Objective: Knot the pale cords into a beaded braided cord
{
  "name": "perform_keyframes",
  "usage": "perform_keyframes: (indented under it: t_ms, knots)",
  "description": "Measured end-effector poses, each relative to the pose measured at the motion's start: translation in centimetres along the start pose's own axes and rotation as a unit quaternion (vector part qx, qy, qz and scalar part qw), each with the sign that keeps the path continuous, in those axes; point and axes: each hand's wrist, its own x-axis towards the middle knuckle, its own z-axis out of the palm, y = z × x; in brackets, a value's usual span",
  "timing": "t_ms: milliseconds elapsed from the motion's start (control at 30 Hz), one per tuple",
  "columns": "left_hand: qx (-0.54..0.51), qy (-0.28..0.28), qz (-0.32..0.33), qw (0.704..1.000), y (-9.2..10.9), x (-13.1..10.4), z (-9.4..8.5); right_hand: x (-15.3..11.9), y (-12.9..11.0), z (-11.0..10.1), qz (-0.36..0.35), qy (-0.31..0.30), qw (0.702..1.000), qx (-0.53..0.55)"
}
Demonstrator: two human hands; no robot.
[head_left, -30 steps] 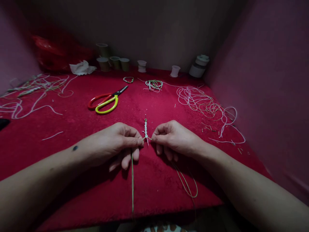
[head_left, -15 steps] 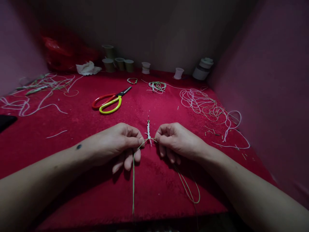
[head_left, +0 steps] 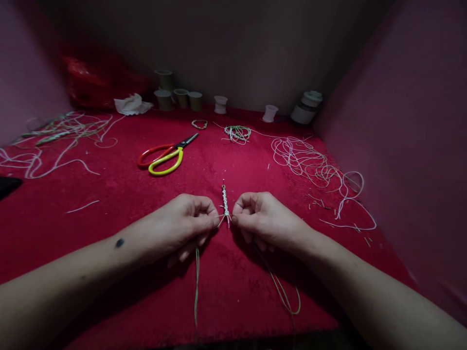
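A short white braided cord (head_left: 225, 201) lies upright on the red cloth between my hands, its top loop by a small pin (head_left: 224, 182). My left hand (head_left: 195, 218) is closed in a pinch on a thin green cord that leaves the braid's lower end. Its long green tail (head_left: 197, 287) hangs below toward the table's front edge. On the other side, my right hand (head_left: 257, 218) pinches another green cord close to the braid, and a looped green tail (head_left: 282, 289) trails beneath it. Short white ends poke out at the braid's bottom.
Scissors (head_left: 166, 158) with red and yellow handles lie beyond my left hand. Tangled white cords lie at left (head_left: 73, 131) and right (head_left: 302, 158). Thread spools (head_left: 164, 99), a jar (head_left: 307, 107) and a red plastic bag (head_left: 98, 80) stand along the back. A knotted bracelet (head_left: 199, 124) lies ahead.
Both hands have stayed pinched on the green cords. The left fingers have curled in more, and the cord ends between hands and braid are now shorter. The view has shifted slightly.
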Motion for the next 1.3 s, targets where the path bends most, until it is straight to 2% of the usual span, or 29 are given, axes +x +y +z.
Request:
perform_keyframes:
  t_ms: [433,800,1100,1300]
  knots:
    - [0.046,-0.015,-0.011,0.999,0.01,0.02,0.09,-0.12,0.17,-0.5,-0.027,-0.028,0.998,0.056]
    - [0.035,-0.015,0.006,0.999,0.31,-0.03,0.27,-0.12,0.23,-0.74,-0.006,-0.04,0.998,0.041]
    - [0.005,-0.031,0.001,1.0,0.45,-0.32,0.0,-0.26,0.01,-0.71,0.003,-0.042,0.999,0.028]
    - [-0.111,-0.09,-0.017,0.99,0.53,-0.13,-0.11,-0.24,0.11,-0.96,-0.011,-0.069,0.997,0.021]
